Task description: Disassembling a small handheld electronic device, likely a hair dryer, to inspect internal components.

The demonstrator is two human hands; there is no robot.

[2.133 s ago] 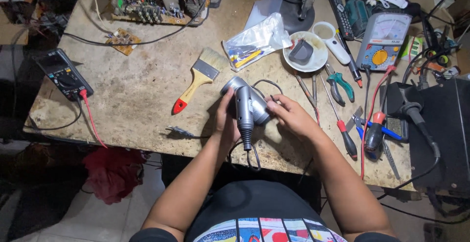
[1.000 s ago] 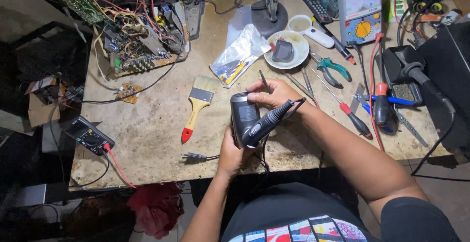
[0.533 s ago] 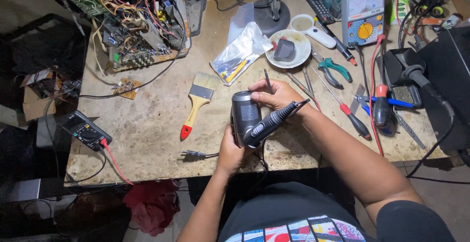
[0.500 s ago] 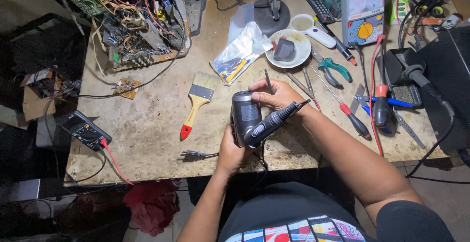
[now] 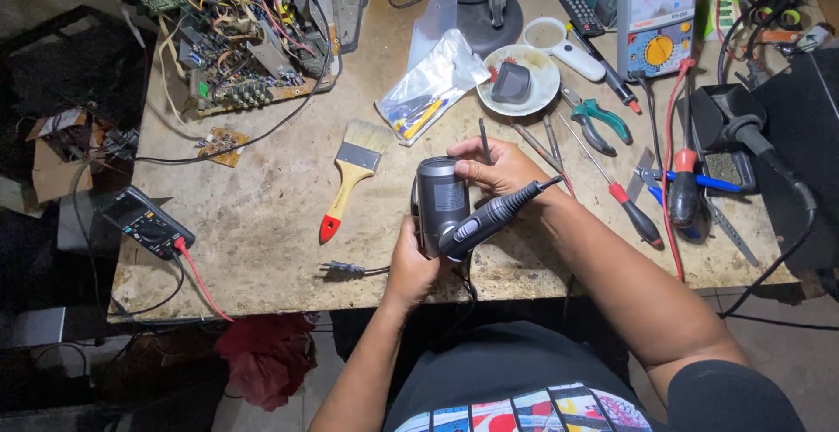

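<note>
Seen from above, over a worn, stained worktop (image 5: 262, 214). Near the front edge, at the middle: a grey handheld appliance body (image 5: 441, 200), stood on end and gripped from below by the left hand (image 5: 411, 266), fingers wrapped round its lower part. At its top, the right hand (image 5: 498, 165), closed on the rim, with a thin dark screwdriver (image 5: 483, 139) pinched upright between the fingers. Across the front of the body, a dark slender handle or cord sleeve (image 5: 494, 215), slanting up to the right. Worth doing well here, as a judgement: keeping the lower grip firm and the body steady and upright, holding the slim tool clear of the casing, and working above the worktop so small parts cannot drop past the front edge. To the left, a paintbrush with red-tipped handle (image 5: 350, 183); further back, a white dish (image 5: 523, 81) with a dark part; to the right, loose screwdrivers and pliers (image 5: 603, 122); toward the left edge, a multimeter (image 5: 144, 222).
</note>
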